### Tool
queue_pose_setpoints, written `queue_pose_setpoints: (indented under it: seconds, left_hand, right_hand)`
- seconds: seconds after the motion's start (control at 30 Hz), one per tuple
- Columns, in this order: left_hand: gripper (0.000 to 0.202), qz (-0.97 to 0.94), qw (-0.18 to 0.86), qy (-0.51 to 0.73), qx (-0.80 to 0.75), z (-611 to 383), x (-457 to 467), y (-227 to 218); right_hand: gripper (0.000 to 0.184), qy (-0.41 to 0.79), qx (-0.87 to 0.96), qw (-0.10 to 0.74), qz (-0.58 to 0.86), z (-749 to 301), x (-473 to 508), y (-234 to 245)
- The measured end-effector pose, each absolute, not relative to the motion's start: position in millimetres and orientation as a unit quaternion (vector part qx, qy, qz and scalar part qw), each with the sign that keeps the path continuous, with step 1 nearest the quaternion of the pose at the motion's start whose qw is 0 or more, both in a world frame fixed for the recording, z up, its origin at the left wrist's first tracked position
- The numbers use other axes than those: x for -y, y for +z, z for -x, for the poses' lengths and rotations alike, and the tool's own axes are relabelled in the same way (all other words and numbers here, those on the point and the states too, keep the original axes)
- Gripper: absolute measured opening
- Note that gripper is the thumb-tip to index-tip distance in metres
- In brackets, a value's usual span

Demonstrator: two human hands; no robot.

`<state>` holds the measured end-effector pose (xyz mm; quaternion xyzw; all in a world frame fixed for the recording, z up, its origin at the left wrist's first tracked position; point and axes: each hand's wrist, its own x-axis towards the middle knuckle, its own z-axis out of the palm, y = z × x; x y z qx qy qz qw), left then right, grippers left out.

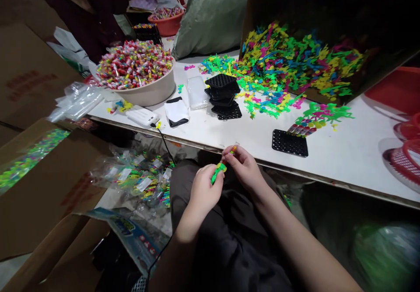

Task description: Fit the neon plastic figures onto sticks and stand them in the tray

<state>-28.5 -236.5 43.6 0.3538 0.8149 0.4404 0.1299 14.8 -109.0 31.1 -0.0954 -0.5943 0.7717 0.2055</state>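
Note:
Over my lap, just in front of the table edge, my left hand (207, 186) is closed on a small green plastic figure (216, 175) with a yellow round part. My right hand (241, 165) pinches a slim tube (232, 150) with an orange and yellow end, right against the figure; whether the two are joined I cannot tell. To the right on the table lies a black perforated tray (288, 143). Several tubes (302, 129) topped with green, pink and yellow figures stand along its far edge, leaning right.
A big carton (247, 21) spills colourful plastic figures (278, 64) across the table. Left of them are stacked black trays (223, 93), a phone (177, 112), a white power bank (142, 116) and a basin (151, 93) of wrapped candies. Red baskets (402, 163) stand right; another person (95, 16) works far left.

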Motion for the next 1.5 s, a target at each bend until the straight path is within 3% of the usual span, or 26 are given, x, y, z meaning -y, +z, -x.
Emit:
queue_pose_setpoints:
  seconds: [0.9, 1.13, 1.27, 1.33, 1.4, 1.5]
  left_hand:
    - [0.020, -0.319, 0.106, 0.473, -0.814, 24, 226, 28]
    - [0.021, -0.414, 0.225, 0.413, -0.779, 59, 234, 49]
    - [0.021, -0.515, 0.310, 0.331, -0.728, 73, 232, 76]
    - [0.034, -0.545, 0.286, 0.327, -0.717, 77, 225, 86]
    - [0.053, -0.532, 0.197, 0.390, -0.725, 77, 213, 91]
    - [0.051, -0.426, 0.063, 0.534, -0.727, 68, 189, 84]
  right_hand:
    - [0.021, 0.745, 0.621, 0.209, 0.125, -13, 112, 32]
    - [0.021, 0.704, 0.679, 0.190, 0.082, -29, 87, 51]
    - [0.021, 0.659, 0.735, 0.134, 0.090, -66, 69, 63]
    - [0.018, 0.666, 0.718, 0.139, 0.150, -82, 66, 60]
    - [0.019, 0.695, 0.642, 0.209, 0.245, -92, 66, 53]
    - [0.021, 0.772, 0.435, 0.312, 0.343, -99, 65, 40]
